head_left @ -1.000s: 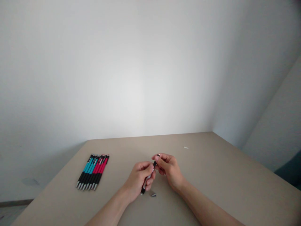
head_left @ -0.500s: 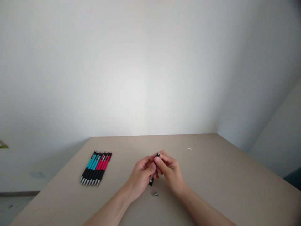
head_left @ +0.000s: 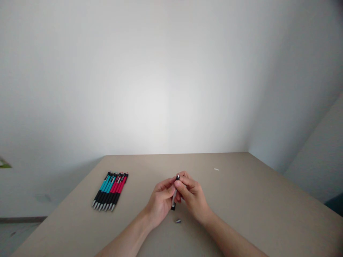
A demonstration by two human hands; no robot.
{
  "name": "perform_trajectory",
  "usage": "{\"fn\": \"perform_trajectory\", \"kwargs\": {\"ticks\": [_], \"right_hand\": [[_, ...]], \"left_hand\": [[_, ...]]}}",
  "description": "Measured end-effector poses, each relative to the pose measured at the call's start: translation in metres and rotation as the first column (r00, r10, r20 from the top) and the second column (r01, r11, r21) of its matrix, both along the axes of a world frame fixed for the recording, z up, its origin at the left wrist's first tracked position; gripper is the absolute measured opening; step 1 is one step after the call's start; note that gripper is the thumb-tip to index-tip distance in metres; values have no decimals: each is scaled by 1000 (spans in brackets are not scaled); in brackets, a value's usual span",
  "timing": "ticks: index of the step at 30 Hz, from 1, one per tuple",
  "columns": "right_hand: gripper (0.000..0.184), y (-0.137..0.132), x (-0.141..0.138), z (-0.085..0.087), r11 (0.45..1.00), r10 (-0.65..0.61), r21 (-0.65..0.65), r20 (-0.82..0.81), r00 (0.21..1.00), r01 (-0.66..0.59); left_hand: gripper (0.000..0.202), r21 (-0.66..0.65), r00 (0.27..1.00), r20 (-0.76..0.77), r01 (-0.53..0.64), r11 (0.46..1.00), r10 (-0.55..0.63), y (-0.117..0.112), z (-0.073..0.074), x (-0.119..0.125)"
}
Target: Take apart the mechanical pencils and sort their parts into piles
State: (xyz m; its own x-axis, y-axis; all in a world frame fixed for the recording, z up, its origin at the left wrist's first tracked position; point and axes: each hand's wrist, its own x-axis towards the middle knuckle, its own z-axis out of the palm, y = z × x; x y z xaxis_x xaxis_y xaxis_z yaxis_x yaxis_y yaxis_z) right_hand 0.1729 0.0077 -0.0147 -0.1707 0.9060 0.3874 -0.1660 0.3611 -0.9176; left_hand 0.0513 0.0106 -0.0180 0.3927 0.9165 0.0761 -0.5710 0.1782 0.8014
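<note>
While both my hands meet over the middle of the bench [head_left: 249, 207], they share one pen [head_left: 174, 200]: left hand [head_left: 160, 200] has its fingers curled round the lower barrel from the left, right hand [head_left: 195, 197] pinches the upper end between thumb and forefinger. Both hands are closed on it. Pen stands near upright, slightly tilted, with its dark top poking out above my fingertips and its dark lower end showing below them. Cannot tell if that lower end touches the bench. Small silver cone piece [head_left: 177, 221] lies on the bench just under the pen, between my wrists, apart from both hands. Row of pens [head_left: 110, 191] lies well off to the left, side by side and touching, teal ones left, red ones right, black grips and silver tips toward me. Tiny white scrap [head_left: 216, 169] sits far right near the back edge. Plain white wall [head_left: 171, 78] behind
</note>
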Motion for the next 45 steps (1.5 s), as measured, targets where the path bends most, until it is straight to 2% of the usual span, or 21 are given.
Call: {"fn": "perform_trajectory", "kwargs": {"ticks": [12, 22, 31, 39, 45], "right_hand": [[42, 3, 2, -9, 1000, 16, -4, 27, 1000, -16], [43, 4, 1, -5, 999, 35, 16, -5, 999, -35], [40, 8, 0, -12, 996, 78, 39, -6, 997, -78], [39, 3, -1, -4, 992, 114, 52, 53, 992, -117], [44, 2, 1, 1, 983, 54, 162, 187, 981, -85]], "left_hand": [[16, -89, 999, 30, -15, 996, 18, 0, 0, 1], [20, -64, 1000, -4, -10, 998, 9, 0, -4, -1], [22, -10, 998, -45, -47, 999, 47, 0, -9, -1], [23, -13, 998, 45, -43, 999, 43, 1, -9, -3], [9, -38, 991, 135, 4, 999, 2, -1, -2, -4]]}}
